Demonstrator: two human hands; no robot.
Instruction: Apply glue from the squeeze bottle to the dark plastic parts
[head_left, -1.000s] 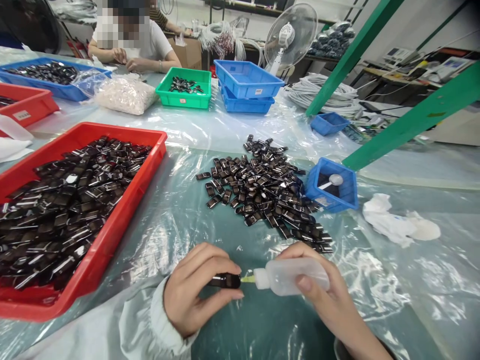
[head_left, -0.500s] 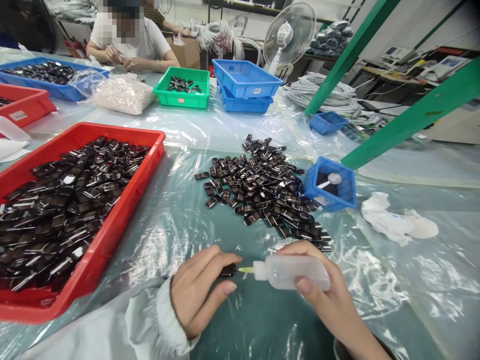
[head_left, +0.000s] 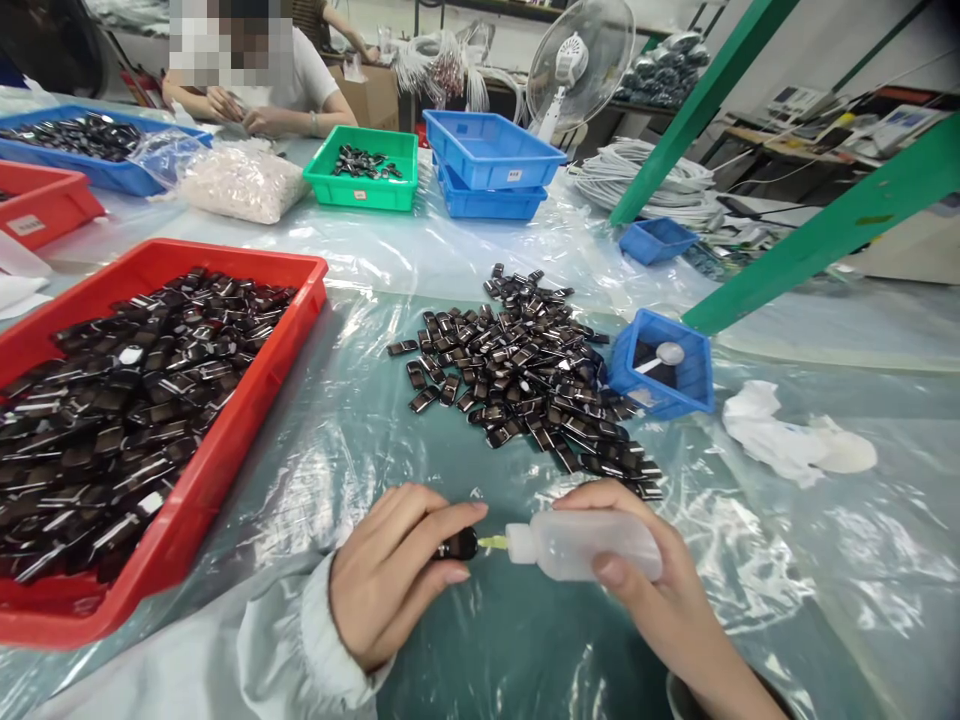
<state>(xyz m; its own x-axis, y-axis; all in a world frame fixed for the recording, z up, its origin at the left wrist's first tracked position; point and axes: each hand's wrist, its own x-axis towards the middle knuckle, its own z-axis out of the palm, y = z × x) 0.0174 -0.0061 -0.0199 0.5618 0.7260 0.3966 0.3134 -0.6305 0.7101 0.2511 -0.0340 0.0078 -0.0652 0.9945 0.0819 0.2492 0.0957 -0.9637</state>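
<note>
My left hand [head_left: 405, 575] is closed on a small glossy black plastic piece [head_left: 459, 544], held between thumb and fingers; part of the piece is hidden by them. In my right hand [head_left: 652, 570] lies a translucent white squeeze bottle [head_left: 592, 544], on its side with its yellowish needle tip [head_left: 493, 542] pointing left. The tip meets or almost meets the end of the black piece; I cannot tell if they touch. Beyond my hands a loose pile of similar black pieces [head_left: 517, 365] lies on the plastic-covered table [head_left: 360, 400].
A red tray [head_left: 277, 385] full of black pieces stands at left. Right of the pile is a small blue bin [head_left: 667, 400] with a white spoon [head_left: 664, 357], then crumpled tissue [head_left: 780, 435]. A green post [head_left: 709, 110] rises at right. Across the table a person [head_left: 300, 90] works behind a green tray [head_left: 360, 195].
My left hand has shifted slightly left and turned the black piece a little, so more of it shows. My right hand and the bottle have hardly moved.
</note>
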